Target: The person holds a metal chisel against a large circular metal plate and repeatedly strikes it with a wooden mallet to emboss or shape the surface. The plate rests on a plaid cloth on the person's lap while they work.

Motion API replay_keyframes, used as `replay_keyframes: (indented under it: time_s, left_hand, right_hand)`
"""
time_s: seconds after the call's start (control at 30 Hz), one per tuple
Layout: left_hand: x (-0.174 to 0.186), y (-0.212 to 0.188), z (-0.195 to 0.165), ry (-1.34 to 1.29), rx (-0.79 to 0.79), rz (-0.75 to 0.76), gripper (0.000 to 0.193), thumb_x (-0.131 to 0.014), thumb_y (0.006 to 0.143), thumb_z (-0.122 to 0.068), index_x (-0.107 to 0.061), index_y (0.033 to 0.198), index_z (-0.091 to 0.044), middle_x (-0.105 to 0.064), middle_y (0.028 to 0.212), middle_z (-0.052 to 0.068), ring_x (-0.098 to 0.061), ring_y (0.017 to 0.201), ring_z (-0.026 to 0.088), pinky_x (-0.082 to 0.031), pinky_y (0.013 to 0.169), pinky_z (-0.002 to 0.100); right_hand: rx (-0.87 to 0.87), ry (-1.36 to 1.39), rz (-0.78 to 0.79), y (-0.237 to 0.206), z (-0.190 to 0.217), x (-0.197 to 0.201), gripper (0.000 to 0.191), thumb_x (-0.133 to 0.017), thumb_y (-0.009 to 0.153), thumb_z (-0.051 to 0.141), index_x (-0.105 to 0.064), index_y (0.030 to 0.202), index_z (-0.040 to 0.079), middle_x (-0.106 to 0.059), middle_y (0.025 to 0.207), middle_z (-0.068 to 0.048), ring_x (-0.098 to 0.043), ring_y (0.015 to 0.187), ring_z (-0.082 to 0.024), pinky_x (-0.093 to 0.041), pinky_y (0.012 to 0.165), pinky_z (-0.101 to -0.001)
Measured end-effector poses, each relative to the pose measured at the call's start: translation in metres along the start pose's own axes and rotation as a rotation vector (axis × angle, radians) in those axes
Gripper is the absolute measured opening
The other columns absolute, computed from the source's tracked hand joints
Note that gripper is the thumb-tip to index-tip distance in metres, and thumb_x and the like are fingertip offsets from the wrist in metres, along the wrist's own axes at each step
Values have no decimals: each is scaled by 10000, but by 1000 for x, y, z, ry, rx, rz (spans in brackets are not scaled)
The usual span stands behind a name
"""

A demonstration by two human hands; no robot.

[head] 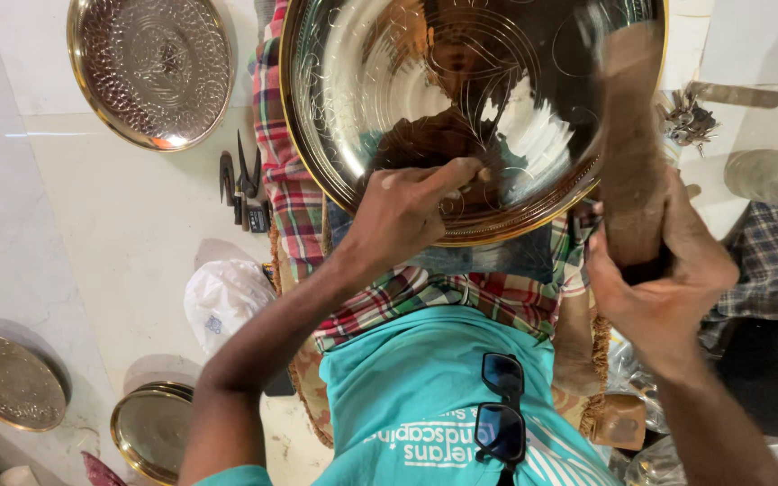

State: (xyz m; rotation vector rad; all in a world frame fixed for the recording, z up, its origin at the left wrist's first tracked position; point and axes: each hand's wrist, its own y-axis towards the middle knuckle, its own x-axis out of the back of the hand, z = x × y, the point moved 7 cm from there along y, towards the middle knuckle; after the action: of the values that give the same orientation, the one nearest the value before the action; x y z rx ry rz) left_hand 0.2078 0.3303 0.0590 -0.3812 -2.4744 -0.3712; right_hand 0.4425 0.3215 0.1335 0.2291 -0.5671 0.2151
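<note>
A large shiny brass plate [389, 81] with fine engraved lines lies tilted over my lap, on a plaid cloth [285, 193]. My left hand [402, 216] rests on the plate's near rim. Its fingers pinch a small tool tip [476, 173] against the metal. To the right, my right hand [664, 283] grips the handle of a brown wooden mallet [628, 135]. The mallet is blurred and stands over the plate's right edge.
On the pale floor lie a hammered brass plate [150, 67] at the top left, two smaller plates [11, 382] [150, 427] at the bottom left, dark pliers-like tools [240, 184] and a white bag [222, 297]. Small metal bits [688, 117] sit at the right. Sunglasses [502, 405] hang from my teal shirt.
</note>
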Motion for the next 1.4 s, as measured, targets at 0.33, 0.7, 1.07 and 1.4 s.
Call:
replay_keyframes:
  time_s: [0.33, 0.7, 1.07, 1.4]
  left_hand:
    - [-21, 23, 6, 238, 11, 531, 589, -593, 844, 86, -643, 1342, -224, -781, 894, 79, -740, 667, 193, -597, 564, 366]
    - [72, -27, 13, -288, -153, -867, 204, -527, 1032, 128, -619, 1146, -13, -743, 1045, 154, -770, 899, 215, -679, 730, 316]
    - [90, -19, 46, -541, -184, -1018, 214, -637, 1017, 129, -620, 1203, 25, -732, 1039, 156, -740, 852, 151, -640, 724, 258]
    - [101, 3, 50, -633, -107, -738, 168, -625, 1058, 65, -616, 1210, -8, -730, 983, 130, -735, 807, 170, -640, 688, 281]
  right_hand:
    - [-171, 15, -232, -78, -30, -27, 444, -681, 797, -8, -657, 1234, -84, -697, 1020, -152, -694, 802, -163, -570, 683, -277]
    - [-347, 513, -467, -63, -69, -29, 542, -838, 936, 30, -539, 1334, -185, -663, 1347, -239, -755, 1034, -192, -626, 774, -264]
    - [-295, 485, -482, -37, -139, -29, 701, -837, 1037, -46, -287, 1470, -87, -616, 1414, -251, -680, 939, -176, -607, 795, -274]
    - [-415, 581, -463, -64, -108, -65, 455, -765, 1031, -82, -469, 1377, -83, -669, 1080, -158, -652, 765, -169, -547, 676, -268]
